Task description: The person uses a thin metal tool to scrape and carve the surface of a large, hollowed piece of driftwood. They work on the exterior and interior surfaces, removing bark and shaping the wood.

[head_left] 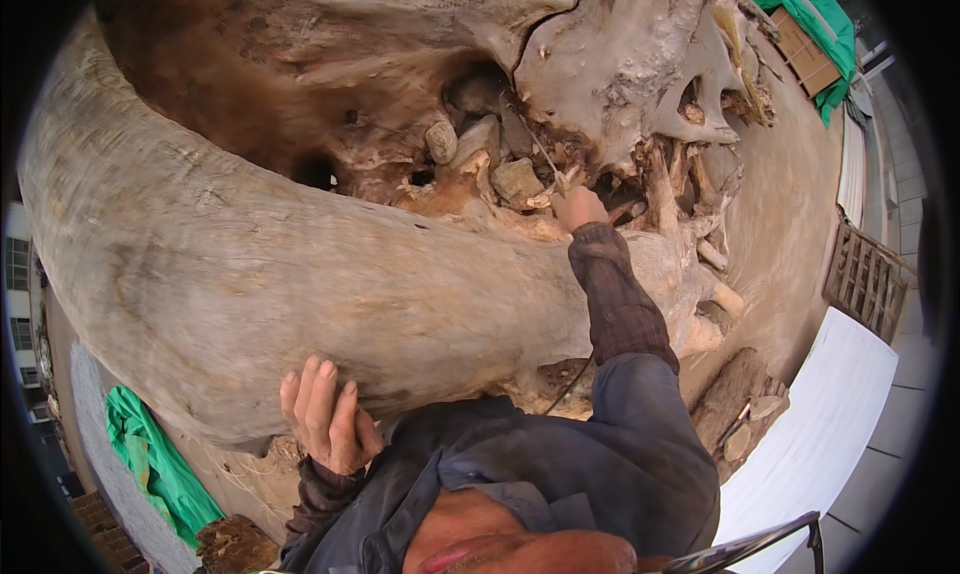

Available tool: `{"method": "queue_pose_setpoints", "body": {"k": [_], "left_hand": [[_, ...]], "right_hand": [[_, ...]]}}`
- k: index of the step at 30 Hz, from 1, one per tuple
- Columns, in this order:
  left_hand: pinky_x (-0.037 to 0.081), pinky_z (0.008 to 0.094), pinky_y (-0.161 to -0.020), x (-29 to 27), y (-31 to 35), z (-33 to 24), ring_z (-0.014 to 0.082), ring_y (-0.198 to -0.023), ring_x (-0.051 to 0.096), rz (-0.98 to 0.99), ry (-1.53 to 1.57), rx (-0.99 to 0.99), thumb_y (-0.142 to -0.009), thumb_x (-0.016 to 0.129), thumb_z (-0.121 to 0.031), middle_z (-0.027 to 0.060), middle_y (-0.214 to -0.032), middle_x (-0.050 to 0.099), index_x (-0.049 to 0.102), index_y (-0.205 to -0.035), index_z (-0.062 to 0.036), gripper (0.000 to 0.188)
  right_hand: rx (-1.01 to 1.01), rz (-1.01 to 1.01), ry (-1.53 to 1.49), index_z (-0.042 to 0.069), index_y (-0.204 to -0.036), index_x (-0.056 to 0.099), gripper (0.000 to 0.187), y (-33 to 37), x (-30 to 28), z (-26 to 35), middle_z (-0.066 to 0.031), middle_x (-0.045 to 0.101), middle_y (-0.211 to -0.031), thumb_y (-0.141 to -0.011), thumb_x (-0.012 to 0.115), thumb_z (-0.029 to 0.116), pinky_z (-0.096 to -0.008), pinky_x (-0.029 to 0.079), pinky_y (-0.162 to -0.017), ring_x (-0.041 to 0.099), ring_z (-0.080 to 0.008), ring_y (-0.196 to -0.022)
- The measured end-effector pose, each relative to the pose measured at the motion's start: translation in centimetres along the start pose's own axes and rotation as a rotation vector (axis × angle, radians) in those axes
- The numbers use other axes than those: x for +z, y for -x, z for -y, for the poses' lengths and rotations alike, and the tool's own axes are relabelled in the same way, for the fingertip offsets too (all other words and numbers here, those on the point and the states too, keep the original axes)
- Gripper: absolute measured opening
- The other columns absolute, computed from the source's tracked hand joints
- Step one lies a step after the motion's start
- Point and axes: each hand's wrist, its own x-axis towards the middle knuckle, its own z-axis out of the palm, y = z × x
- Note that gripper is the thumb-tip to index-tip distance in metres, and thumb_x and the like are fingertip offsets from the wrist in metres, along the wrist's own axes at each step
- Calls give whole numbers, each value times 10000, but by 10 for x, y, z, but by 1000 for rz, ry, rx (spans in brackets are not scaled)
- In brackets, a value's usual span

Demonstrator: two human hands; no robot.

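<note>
A huge weathered driftwood stump [330, 284] with thick roots and hollows fills the middle. My right hand [580, 209] reaches over its rounded near trunk into a hollow, closed around a thin, rod-like tool [545, 152]. The tool slants up and left among lodged stones; its exact kind is unclear. Beside it lie a squarish stone [517, 182], a longer grey one [476, 142] and a small rounded one [441, 142]. At lower left, my left hand [330, 414] rests against the trunk's near side, its fingers extended and holding nothing.
Jagged root stubs [665, 189] stick out right of my right hand. A white sheet [820, 414], a wooden pallet [865, 279] and a loose wood chunk [738, 414] lie at right. Green tarps show at upper right [838, 49] and lower left [160, 464].
</note>
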Motion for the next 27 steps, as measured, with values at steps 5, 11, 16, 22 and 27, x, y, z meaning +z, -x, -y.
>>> {"method": "queue_pose_setpoints", "body": {"k": [5, 11, 16, 22, 27], "left_hand": [[371, 587, -1111, 0, -1, 1, 423, -1227, 600, -19, 17, 1, -865, 507, 85, 246, -1291, 605, 618, -1127, 27, 291], [385, 598, -1095, -1, 1, 1, 419, -1201, 617, -16, 31, -15, -847, 502, 84, 249, -1260, 612, 619, -1097, 27, 282], [407, 600, -1071, 0, 3, 2, 402, -1146, 646, -51, 53, -13, -849, 548, 52, 230, -1223, 626, 632, -1060, 25, 229], [423, 535, -1074, 3, 3, 5, 351, -1086, 688, -91, 46, -31, -883, 589, 5, 187, -1176, 655, 665, -1036, 7, 171], [419, 549, -1063, 3, 6, 4, 355, -1065, 693, -68, 27, -64, -898, 563, 23, 212, -1175, 656, 645, -1014, 13, 142]], "right_hand": [[-29, -96, 11, -11, -1017, 735, 472, -35, 0, 33, -258, 719, -1010, -867, 702, 436, -488, 553, -807, 693, -429, -955], [-47, -130, -3, 13, -1054, 738, 473, -51, -5, 64, -251, 715, -1073, -866, 693, 444, -494, 546, -867, 681, -427, -1024], [-106, -46, -34, 10, -1052, 738, 480, -47, 2, 86, -255, 713, -1069, -859, 700, 448, -492, 541, -880, 678, -427, -1028], [-156, -49, -35, -27, -1014, 728, 502, -35, 9, 103, -293, 706, -1010, -858, 713, 450, -487, 539, -848, 684, -437, -980], [-85, -65, -47, -31, -1006, 731, 505, -54, 10, 98, -274, 712, -1033, -869, 699, 454, -493, 545, -851, 685, -430, -999]]}}
